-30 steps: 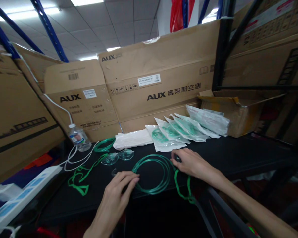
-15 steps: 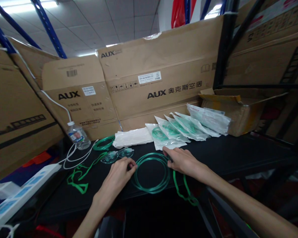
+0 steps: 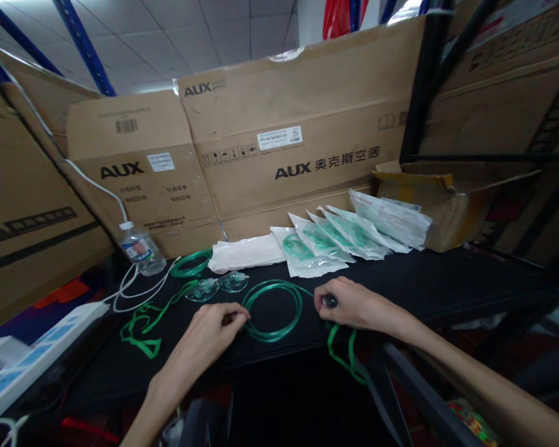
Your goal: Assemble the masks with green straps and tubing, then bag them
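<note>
A loop of clear green tubing point(image 3: 272, 338) lies coiled on the black tabletop between my hands. My left hand point(image 3: 217, 326) pinches the coil at its left edge, thumb against fingers. From the coil's upper right, a short length of tube runs into my right hand point(image 3: 349, 303), which is closed round it. Something see-through and dark shows in that palm, mostly hidden by the fingers. Below this hand a green elastic strap point(image 3: 338, 354) hangs over the table's front edge. Two clear masks point(image 3: 218, 284) lie beyond my left hand, with another green strap point(image 3: 142, 335) to their left.
Several white pouches with green tubing point(image 3: 298, 245) lean in a row at the back, beside a flat white stack point(image 3: 246, 253). An open cardboard box point(image 3: 461, 211) stands at right. On the left are another green coil point(image 3: 190, 264), a plastic bottle point(image 3: 142, 248) and a power strip point(image 3: 41, 360).
My right hand has moved right, away from the coil, and a short stretch of tube now spans the gap. The coil looks smaller and sits slightly further left, along with my left hand.
</note>
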Tool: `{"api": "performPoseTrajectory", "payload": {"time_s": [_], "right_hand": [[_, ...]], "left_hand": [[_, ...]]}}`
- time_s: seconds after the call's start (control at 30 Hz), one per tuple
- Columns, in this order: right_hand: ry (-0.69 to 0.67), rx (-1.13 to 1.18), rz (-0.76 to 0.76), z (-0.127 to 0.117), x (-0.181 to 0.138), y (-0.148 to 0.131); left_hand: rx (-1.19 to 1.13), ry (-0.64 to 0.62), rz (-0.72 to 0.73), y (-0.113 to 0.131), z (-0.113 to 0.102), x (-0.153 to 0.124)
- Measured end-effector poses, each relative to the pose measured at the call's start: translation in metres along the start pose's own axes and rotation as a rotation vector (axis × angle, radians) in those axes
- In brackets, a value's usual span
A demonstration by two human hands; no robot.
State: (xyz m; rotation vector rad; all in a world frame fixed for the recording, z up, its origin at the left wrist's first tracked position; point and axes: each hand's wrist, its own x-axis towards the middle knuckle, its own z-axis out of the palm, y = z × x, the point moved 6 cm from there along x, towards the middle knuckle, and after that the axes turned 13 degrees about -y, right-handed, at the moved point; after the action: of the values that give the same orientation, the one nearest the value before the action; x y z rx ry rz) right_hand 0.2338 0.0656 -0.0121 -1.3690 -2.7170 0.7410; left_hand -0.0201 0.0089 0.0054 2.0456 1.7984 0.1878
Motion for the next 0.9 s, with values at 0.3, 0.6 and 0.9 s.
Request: {"api": "performPoseTrajectory", "payload": {"time_s": [0.3,0.6,0.9], "right_hand": [[-0.125,-0.054,-0.269,0.002,-0.008,-0.008],[-0.025,-0.082,-0.393,0.016,-0.012,-0.042],[0.136,-0.174,-0.35,0.034,-0.004,-0.062]], "left_hand": [[-0.059,-0.054,0.339,-0.009,0.017,-0.019],[-0.019,0.09,0.445,0.003,0.03,-0.017],[-0.128,0.217,0.375,0.035,0.042,-0.002]]}}
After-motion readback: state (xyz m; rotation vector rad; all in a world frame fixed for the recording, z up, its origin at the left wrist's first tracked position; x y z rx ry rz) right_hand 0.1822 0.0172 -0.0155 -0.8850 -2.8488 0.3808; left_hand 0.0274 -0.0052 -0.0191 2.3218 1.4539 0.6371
